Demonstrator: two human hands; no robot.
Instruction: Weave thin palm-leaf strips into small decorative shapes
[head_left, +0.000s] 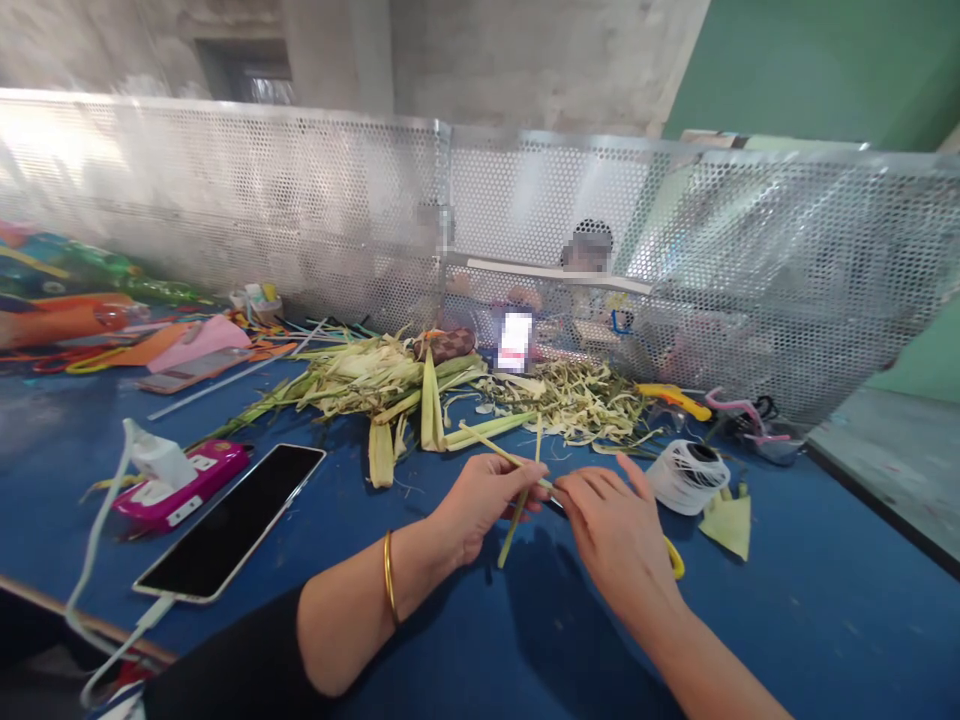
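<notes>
My left hand (480,500) is closed, pinching thin pale-green palm leaf strips (516,512) that cross between my two hands. A gold bangle (388,577) sits on that wrist. My right hand (611,525) is closed too, its fingertips meeting the same strips at the middle. Something with a yellow handle (676,558) shows from under the right palm. Both hands hover just above the blue table (450,640).
A heap of palm leaves (375,385) and shredded trimmings (577,400) lies behind my hands. A spool of white thread (688,475) and a folded leaf piece (731,520) are at right. A phone (232,520) and pink power bank (184,480) lie left. A perforated metal screen (300,210) walls the back.
</notes>
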